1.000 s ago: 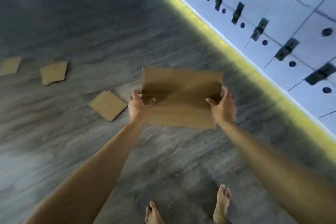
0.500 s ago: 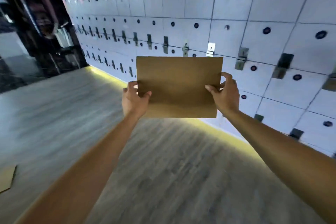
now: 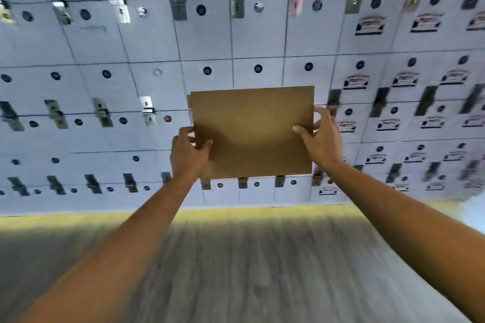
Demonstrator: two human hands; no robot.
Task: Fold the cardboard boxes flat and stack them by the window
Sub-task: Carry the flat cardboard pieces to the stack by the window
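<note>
The left hand (image 3: 189, 151) pinches the flattened cardboard box (image 3: 252, 134) at its left edge and the right hand (image 3: 323, 139) at its right, each grip closed with the thumb on the near face. The box hangs upright in the air before the locker wall (image 3: 131, 42), its top and bottom edges free, above bare grey floor (image 3: 249, 270) that runs to the wall's yellow-lit foot.

Wall of pale locker doors (image 3: 257, 42) with dark round locks and metal hasps, yellow-lit baseboard strip (image 3: 78, 215), grey wood-grain floor (image 3: 249, 270)
</note>
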